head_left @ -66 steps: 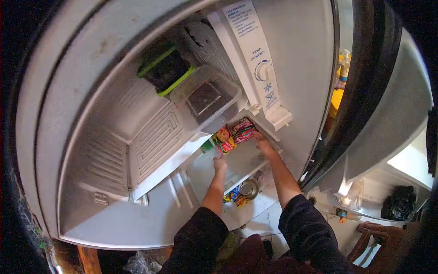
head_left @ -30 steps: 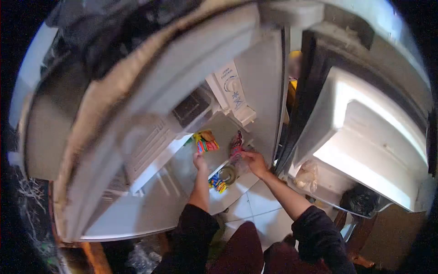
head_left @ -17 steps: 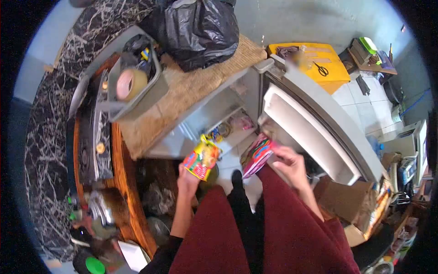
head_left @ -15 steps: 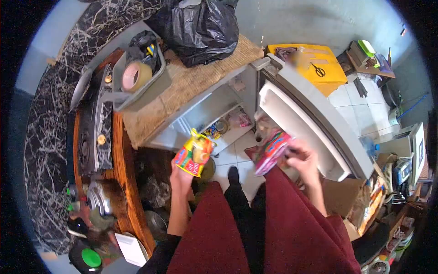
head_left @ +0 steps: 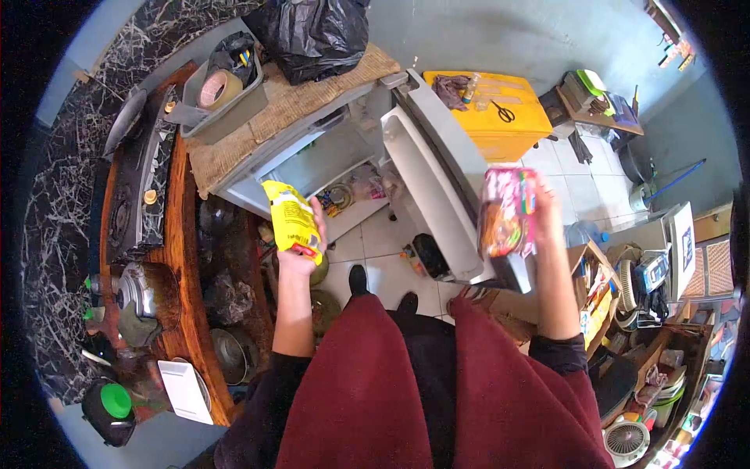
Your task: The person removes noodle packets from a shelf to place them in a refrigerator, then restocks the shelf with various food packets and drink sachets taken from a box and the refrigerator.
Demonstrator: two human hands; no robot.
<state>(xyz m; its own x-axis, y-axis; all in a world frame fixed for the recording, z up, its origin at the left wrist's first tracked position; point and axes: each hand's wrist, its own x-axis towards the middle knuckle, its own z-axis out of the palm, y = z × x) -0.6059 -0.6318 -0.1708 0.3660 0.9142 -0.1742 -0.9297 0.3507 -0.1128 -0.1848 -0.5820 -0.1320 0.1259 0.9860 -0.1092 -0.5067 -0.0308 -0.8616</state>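
My left hand [head_left: 301, 254] is closed around a yellow food packet [head_left: 294, 223], its printed back turned up, in front of the fridge opening. In my right hand [head_left: 547, 215] is a pink food packet [head_left: 506, 211] with a food picture on it, held upright beside the outer edge of the fridge door [head_left: 445, 125]. That door stands ajar. Inside the small fridge [head_left: 312, 168], several small packets and a plastic bag [head_left: 366, 186] lie low near the opening.
A black plastic bag [head_left: 312, 39] and a grey bin [head_left: 223, 109] holding a tape roll [head_left: 220, 90] sit on the fridge top. Behind the door stands a yellow box [head_left: 500, 98] with scissors [head_left: 504, 113]. A stove counter [head_left: 156, 258] runs along the left.
My right hand has lifted the pink packet up and right to the door's outer side. The yellow packet has turned over and moved left. The door has swung further in, and the view has shifted.
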